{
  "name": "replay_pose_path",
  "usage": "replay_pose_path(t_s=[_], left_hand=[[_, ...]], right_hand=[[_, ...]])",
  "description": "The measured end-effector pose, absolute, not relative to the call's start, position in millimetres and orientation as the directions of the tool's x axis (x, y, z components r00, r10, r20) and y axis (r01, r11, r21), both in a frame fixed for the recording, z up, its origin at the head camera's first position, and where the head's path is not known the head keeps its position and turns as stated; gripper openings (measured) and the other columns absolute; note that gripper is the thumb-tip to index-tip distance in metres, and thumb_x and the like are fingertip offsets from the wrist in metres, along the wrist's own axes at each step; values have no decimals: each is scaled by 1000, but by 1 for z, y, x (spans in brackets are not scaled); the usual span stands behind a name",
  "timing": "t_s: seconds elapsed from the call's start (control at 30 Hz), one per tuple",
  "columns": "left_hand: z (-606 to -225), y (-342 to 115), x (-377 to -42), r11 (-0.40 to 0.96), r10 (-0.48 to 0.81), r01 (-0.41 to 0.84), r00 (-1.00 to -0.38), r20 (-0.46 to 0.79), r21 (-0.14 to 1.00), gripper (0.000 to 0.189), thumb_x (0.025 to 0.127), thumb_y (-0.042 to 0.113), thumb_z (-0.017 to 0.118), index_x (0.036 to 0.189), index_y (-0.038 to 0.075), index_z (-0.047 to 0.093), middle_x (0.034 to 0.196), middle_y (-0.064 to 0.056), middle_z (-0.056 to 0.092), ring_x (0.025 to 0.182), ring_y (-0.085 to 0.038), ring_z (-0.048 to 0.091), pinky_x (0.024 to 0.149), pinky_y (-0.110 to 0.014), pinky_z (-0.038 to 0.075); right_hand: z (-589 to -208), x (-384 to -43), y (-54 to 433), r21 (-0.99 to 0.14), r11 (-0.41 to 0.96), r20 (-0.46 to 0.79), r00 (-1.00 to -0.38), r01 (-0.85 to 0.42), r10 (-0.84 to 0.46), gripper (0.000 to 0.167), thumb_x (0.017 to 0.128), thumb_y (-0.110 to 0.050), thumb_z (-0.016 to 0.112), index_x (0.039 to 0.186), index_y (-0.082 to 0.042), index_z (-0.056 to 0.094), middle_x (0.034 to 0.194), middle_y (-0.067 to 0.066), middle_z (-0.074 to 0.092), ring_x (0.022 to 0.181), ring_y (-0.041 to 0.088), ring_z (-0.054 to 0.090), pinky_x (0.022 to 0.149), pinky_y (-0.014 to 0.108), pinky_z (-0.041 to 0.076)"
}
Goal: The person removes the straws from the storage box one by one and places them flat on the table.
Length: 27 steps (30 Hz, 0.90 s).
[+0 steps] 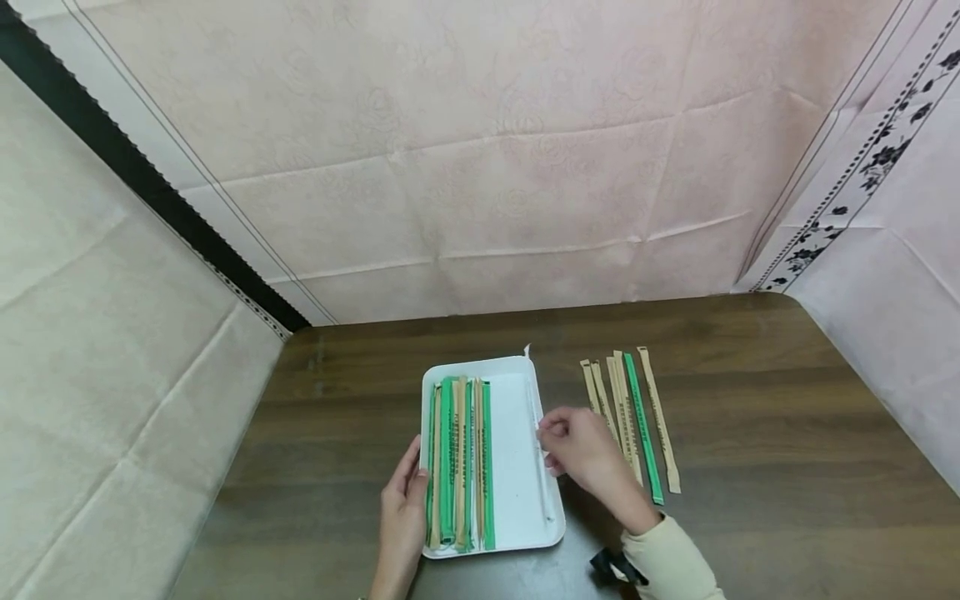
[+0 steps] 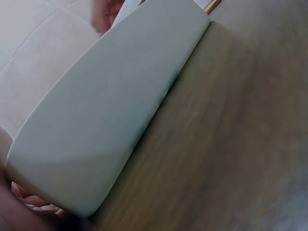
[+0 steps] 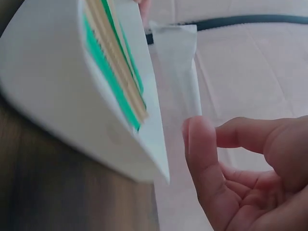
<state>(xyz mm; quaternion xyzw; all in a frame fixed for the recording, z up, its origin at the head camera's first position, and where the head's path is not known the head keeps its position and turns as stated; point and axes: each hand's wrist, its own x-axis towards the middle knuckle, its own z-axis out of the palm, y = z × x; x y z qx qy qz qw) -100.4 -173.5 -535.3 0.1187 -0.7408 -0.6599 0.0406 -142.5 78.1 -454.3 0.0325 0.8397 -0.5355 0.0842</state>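
Note:
My left hand (image 1: 403,508) grips the left edge of a white rectangular tray (image 1: 513,508), its thumb up at the rim. Slim paper-wrapped sticks (image 1: 447,458), green and tan with dark print, lie lengthwise in the tray's left half. At the tray's right side my right hand (image 1: 588,450) pinches a slim stick in a whitish, see-through wrapper (image 3: 179,72) between thumb and forefinger. That wrapper's far end pokes past the tray's top edge in the head view. The left wrist view mostly shows the tray's pale outer side, hiding its contents.
Right of the tray, several tan wrapped sticks (image 1: 624,400) and a green one (image 1: 643,429) lie on the brown wooden table (image 1: 765,450). Pale cloth (image 1: 525,208) hangs behind the table and at both sides. A black strap (image 1: 618,567) is at my right wrist.

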Motion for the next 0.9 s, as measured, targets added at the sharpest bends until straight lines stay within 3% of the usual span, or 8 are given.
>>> replay_pose_path(t_s=[0.23, 0.5, 0.7, 0.9], left_hand=[[-536, -173, -100, 98, -237, -126, -966, -100, 987, 52, 111, 5, 44, 163, 11, 42, 165, -10, 45, 145, -28, 47, 95, -13, 46], [-533, -173, -98, 106, -232, -158, -964, -130, 982, 52, 113, 8, 43, 164, 15, 40, 167, -8, 41, 148, -27, 44, 104, -19, 44], [-534, -172, -98, 83, -219, -117, -971, -97, 990, 51, 112, 5, 43, 163, 10, 40, 166, -13, 41, 148, -30, 43, 100, -15, 45], [-534, -173, -98, 90, -222, -137, -968, -114, 987, 51, 113, 7, 43, 164, 12, 40, 167, -11, 41, 150, -28, 42, 104, -18, 44]], right_hand=[[-465, -149, 132, -908, 387, -191, -981, 160, -44, 11, 100, 1, 61, 105, 5, 70, 81, 10, 68, 62, 18, 64, 54, 30, 56], [-474, -151, 188, -849, 510, -201, -976, 134, -78, 17, 102, -6, 60, 111, 4, 72, 75, 5, 67, 65, 19, 62, 52, 29, 50], [-477, -151, 221, -797, 589, -203, -978, 135, -50, 22, 103, -9, 60, 115, 3, 73, 79, 4, 70, 64, 20, 60, 48, 28, 44], [-482, -157, 238, -739, 662, -191, -981, 128, -24, 22, 104, -11, 58, 113, 1, 74, 89, 6, 74, 72, 19, 65, 60, 34, 48]])
